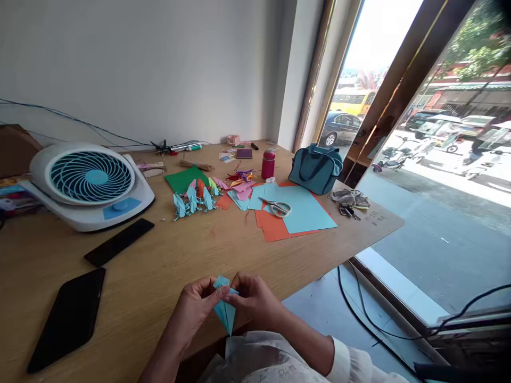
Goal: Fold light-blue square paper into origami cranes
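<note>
At your far left, a glossy black slab [67, 319] lies flat on the pale wooden bench [171, 255]; beyond it, the round white-and-blue plastic fan [96, 177] could scatter loose paper if it blew this way; a narrower black slab [118, 242] sits between it and you; the small light-blue folded-paper birds [193, 200] stand close together, easily crushed by a reaching arm; your left hand [195, 303] pinches the upper left of the pointed light-blue folded paper [225, 315], held near the bench's front edge; your right hand [255, 299] pinches its right side, so uneven pulling could tear it or skew a crease; farther out, white-handled scissors [280, 209] lie on light-blue paper sheets [309, 213], in the way of lifting them; a teal fabric bag [317, 173] stands behind.
</note>
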`<state>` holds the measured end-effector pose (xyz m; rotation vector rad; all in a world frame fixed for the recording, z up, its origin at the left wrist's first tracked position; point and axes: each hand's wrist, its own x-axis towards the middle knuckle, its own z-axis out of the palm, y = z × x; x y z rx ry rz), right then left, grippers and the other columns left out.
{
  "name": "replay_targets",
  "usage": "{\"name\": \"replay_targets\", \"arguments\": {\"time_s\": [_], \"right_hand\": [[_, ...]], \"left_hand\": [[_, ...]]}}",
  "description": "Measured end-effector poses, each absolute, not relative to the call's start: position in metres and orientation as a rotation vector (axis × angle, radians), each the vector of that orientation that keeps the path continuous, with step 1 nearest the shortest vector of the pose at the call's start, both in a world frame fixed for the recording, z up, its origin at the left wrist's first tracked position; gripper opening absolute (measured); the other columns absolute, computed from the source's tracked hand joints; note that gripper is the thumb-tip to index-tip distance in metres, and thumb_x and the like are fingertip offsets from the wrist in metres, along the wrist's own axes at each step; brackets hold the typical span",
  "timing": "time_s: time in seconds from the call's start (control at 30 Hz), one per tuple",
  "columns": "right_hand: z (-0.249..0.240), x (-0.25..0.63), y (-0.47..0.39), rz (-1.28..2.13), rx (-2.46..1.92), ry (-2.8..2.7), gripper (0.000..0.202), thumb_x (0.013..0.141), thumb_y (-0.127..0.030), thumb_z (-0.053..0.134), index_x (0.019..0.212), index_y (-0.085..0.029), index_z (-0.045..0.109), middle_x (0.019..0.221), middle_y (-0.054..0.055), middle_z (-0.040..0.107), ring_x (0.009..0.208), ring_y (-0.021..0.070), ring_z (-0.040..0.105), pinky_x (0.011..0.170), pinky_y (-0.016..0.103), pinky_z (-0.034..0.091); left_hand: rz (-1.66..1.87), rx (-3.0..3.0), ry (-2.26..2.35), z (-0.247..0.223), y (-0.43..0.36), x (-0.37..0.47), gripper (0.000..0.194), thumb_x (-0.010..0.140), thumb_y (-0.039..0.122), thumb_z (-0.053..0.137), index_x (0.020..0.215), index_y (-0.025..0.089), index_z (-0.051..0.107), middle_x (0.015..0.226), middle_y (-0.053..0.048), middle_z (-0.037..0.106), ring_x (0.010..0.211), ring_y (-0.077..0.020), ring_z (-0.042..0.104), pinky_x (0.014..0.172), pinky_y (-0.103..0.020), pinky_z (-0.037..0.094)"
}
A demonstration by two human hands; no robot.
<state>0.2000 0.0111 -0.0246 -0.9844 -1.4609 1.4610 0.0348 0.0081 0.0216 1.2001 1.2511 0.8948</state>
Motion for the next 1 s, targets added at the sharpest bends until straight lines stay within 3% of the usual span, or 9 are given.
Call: {"name": "replay_targets", "arguments": {"time_s": [0.17, 0.27, 0.43, 0.57, 0.77, 0.87, 1.0], "right_hand": [[-0.028, 0.198, 0.011, 1.376, -1.047, -1.499, 0.036, 0.076, -0.048, 0.074, 0.074, -0.018, 0.055, 0.064, -0.005, 0.048, 0.059, 0.0091, 0.04, 0.052, 0.022, 0.029], [-0.029, 0.198, 0.011, 1.419, -1.026, -1.521, 0.033, 0.076, -0.046, 0.075, 0.078, -0.019, 0.056, 0.065, -0.006, 0.048, 0.059, 0.0092, 0.04, 0.052, 0.022, 0.029], [-0.019, 0.203, 0.01, 1.568, -0.95, -1.564, 0.04, 0.08, -0.055, 0.07, 0.076, -0.017, 0.058, 0.067, -0.004, 0.048, 0.062, 0.0098, 0.039, 0.056, 0.023, 0.031], [-0.014, 0.205, 0.015, 1.648, -0.987, -1.381, 0.042, 0.076, -0.057, 0.072, 0.075, -0.017, 0.06, 0.069, -0.003, 0.052, 0.065, 0.0116, 0.043, 0.062, 0.024, 0.034], [-0.011, 0.203, 0.017, 1.614, -0.981, -1.166, 0.04, 0.078, -0.053, 0.073, 0.07, -0.018, 0.057, 0.067, -0.003, 0.051, 0.063, 0.0111, 0.042, 0.062, 0.025, 0.034], [-0.011, 0.199, 0.018, 1.523, -0.979, -1.174, 0.04, 0.077, -0.053, 0.074, 0.067, -0.018, 0.055, 0.064, -0.003, 0.05, 0.062, 0.0113, 0.041, 0.061, 0.025, 0.034], [-0.011, 0.197, 0.017, 1.528, -0.97, -1.171, 0.041, 0.072, -0.054, 0.076, 0.065, -0.019, 0.057, 0.063, -0.003, 0.052, 0.061, 0.0117, 0.042, 0.061, 0.026, 0.036]], "left_hand": [[0.918, 1.236, 1.258, 0.018, 0.004, 0.026, 0.036, 0.064, 0.049, 0.081, 0.069, 0.016, 0.068, 0.069, 0.0, 0.064, 0.069, -0.0157, 0.056, 0.066, -0.023, 0.046], [0.954, 1.303, 1.285, 0.012, 0.003, 0.023, 0.035, 0.071, 0.049, 0.076, 0.067, 0.016, 0.066, 0.065, 0.001, 0.061, 0.065, -0.014, 0.053, 0.062, -0.022, 0.044], [0.993, 1.361, 1.293, 0.009, 0.002, 0.029, 0.03, 0.074, 0.045, 0.074, 0.069, 0.016, 0.064, 0.064, 0.002, 0.058, 0.062, -0.0129, 0.052, 0.059, -0.022, 0.041], [1.137, 1.322, 1.272, 0.011, 0.0, 0.026, 0.027, 0.083, 0.044, 0.066, 0.088, 0.017, 0.065, 0.081, -0.002, 0.066, 0.076, -0.0148, 0.06, 0.072, -0.024, 0.048], [1.154, 1.531, 1.387, 0.014, -0.025, 0.027, 0.015, 0.088, 0.033, 0.063, 0.095, 0.02, 0.059, 0.093, -0.002, 0.066, 0.087, -0.0153, 0.065, 0.079, -0.026, 0.051], [1.142, 1.621, 1.481, 0.01, -0.031, 0.038, 0.034, 0.078, 0.026, 0.074, 0.106, 0.023, 0.054, 0.105, -0.002, 0.065, 0.086, -0.0147, 0.066, 0.079, -0.027, 0.054], [1.219, 1.627, 1.511, 0.007, -0.029, 0.045, 0.028, 0.086, 0.021, 0.063, 0.111, 0.024, 0.053, 0.105, -0.002, 0.065, 0.08, -0.0126, 0.068, 0.072, -0.024, 0.055]]}}
